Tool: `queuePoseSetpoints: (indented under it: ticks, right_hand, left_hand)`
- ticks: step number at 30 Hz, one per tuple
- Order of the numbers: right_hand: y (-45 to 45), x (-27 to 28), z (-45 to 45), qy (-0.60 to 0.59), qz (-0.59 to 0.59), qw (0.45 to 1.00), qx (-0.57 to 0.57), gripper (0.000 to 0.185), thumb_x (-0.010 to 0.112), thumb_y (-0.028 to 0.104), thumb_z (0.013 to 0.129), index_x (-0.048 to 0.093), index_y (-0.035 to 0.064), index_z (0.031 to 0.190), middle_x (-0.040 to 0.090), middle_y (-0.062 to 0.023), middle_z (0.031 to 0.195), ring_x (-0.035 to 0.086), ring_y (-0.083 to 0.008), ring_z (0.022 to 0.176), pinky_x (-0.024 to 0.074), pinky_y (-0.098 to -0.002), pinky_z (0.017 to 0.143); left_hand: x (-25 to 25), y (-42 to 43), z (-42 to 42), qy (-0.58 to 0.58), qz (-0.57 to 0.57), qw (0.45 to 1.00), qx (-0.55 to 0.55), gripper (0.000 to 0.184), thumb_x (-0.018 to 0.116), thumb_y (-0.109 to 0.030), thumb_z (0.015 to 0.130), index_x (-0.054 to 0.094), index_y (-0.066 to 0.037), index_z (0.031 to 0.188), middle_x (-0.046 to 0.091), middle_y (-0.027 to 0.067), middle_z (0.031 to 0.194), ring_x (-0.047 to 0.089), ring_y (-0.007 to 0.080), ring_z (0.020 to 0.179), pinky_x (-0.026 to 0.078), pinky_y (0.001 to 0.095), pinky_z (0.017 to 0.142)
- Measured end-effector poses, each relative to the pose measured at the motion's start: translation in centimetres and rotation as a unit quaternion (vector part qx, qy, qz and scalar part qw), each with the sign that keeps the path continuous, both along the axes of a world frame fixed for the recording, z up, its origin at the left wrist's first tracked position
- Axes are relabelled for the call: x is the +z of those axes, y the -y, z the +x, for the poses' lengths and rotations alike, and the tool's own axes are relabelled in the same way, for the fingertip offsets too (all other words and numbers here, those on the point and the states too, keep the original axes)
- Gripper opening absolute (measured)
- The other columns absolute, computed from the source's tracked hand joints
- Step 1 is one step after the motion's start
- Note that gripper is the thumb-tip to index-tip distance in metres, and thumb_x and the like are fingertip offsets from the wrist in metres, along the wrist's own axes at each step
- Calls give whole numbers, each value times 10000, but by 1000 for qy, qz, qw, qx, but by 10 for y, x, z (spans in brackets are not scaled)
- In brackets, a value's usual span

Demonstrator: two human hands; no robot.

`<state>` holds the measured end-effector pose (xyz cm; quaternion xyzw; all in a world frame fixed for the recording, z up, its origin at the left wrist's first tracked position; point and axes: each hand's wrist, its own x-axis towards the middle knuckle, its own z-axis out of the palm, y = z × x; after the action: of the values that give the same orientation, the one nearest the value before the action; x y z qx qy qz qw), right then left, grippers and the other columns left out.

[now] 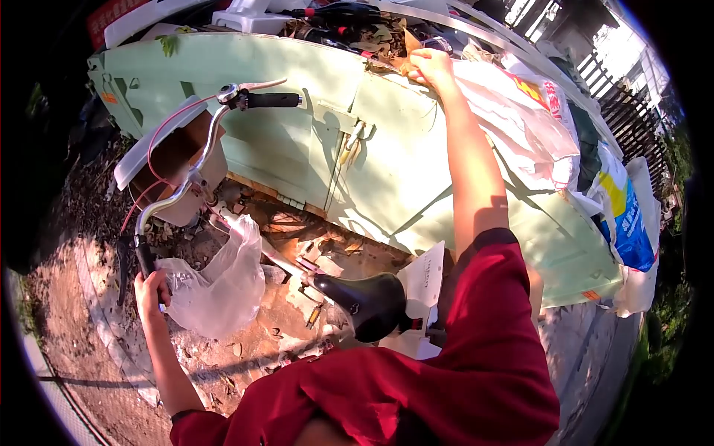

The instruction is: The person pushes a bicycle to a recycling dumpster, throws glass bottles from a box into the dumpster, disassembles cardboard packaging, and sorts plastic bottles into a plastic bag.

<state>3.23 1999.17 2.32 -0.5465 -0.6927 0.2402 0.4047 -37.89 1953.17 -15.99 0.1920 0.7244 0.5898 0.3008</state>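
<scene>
My left hand (152,290) is wrapped round the black rubber grip (143,255) of a bicycle's handlebar (178,195). A clear plastic bag (219,286) hangs right beside these fingers; whether they also hold it I cannot tell. Up at the top edge of a pale green metal container (401,141), my right hand (431,68) pinches a dry brown leaf (409,50). Leaf litter and dark bottles (338,13) lie just beyond that hand. The bicycle's black saddle (364,303) is below, between my arms.
White plastic sacks (520,123) drape over the container's right side, with a blue and yellow bag (625,215) farther right. A lidded bin (201,167) stands behind the handlebar. White foam pieces (249,18) lie on top. A metal latch (351,141) sticks out from the container's front.
</scene>
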Motion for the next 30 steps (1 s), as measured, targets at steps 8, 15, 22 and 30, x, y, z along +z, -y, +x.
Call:
queuePoseSetpoints:
  ticks: [8,15,22,30]
  right_hand:
    - [193,-12,126,-47,-4,997,58,243,560,177,810,603,10,981,623,-65,818,593,-104,644,445,-195,578]
    - [437,-109,245,-8,-318,939,-131,297,607,116,768,561,10,1042,573,-22,764,514,-79,612,424,-202,557]
    - [529,-186,217,245,-418,873,-57,564,707,213,644,488,79,1146,612,-105,876,583,-260,809,453,-338,745]
    - [547,-173,190,460,-425,768,-129,363,674,323,672,522,76,891,607,-95,703,591,-291,702,455,-375,619]
  left_hand:
    - [-6,2,-6,7,10,1000,-13,214,591,-151,719,418,-90,610,382,-15,454,336,91,324,255,224,305]
    - [-5,0,-29,63,-39,991,-115,299,583,-149,749,379,-129,531,359,-19,454,331,79,362,260,213,327]
    - [-8,-4,-34,73,-49,990,-110,270,566,-173,767,395,-134,563,367,-29,470,332,71,367,261,212,329]
    - [-7,-5,-32,80,-45,990,-104,277,576,-180,761,391,-138,559,362,-36,465,336,63,375,266,198,336]
